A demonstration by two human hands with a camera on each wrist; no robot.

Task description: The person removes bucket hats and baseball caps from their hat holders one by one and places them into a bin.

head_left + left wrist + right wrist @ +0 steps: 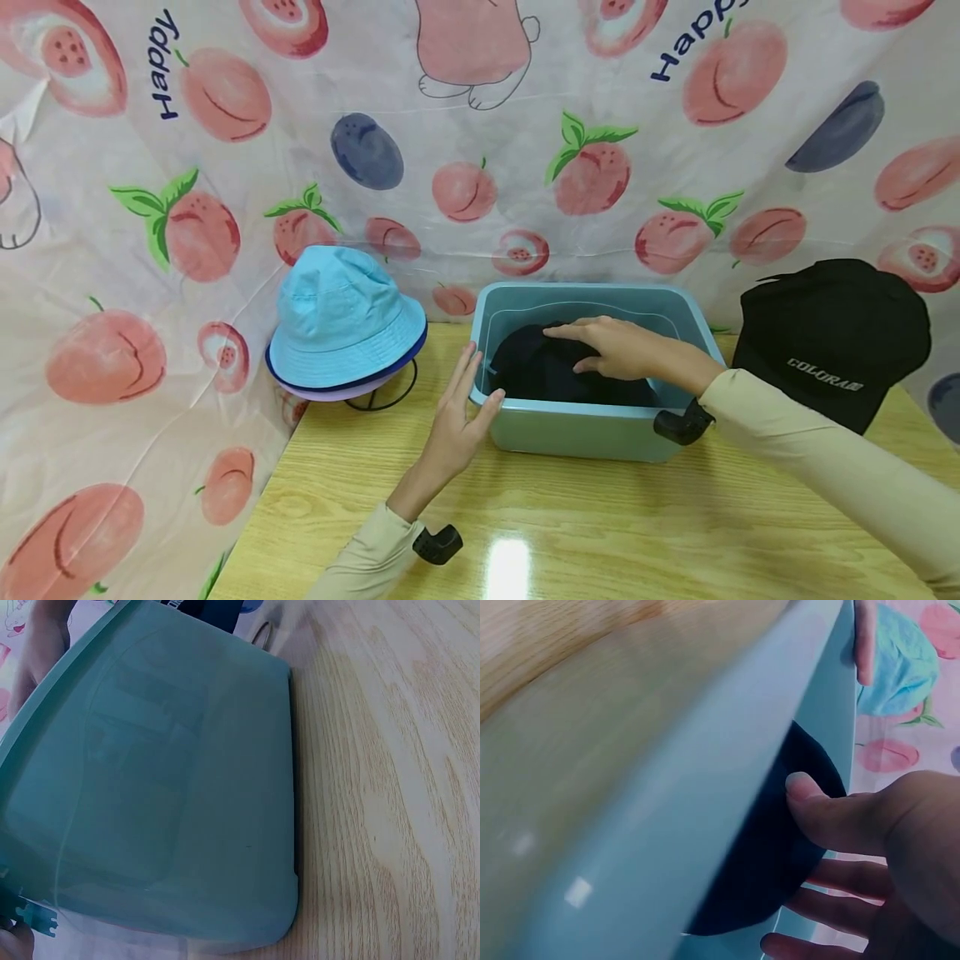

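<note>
A light blue plastic bin (588,429) stands on the table, and a dark cap (525,362) lies inside it. My right hand (618,346) reaches over the bin's front rim. Its fingers are loosely extended at the dark cap; in the right wrist view the thumb (832,814) lies over the cap (780,847) and the other fingers spread beside it. Whether they press on the cloth I cannot tell. My left hand (457,417) is at the bin's left front corner, fingers straight, beside or touching the rim. The left wrist view is mostly filled by the bin's wall (172,787).
Left of the bin, a light blue bucket hat (341,312) sits atop other hats on a stand with a black wire base (386,400). To the right is a black cap (832,333) with white lettering. A fruit-print cloth (480,133) hangs behind the wooden table (600,525).
</note>
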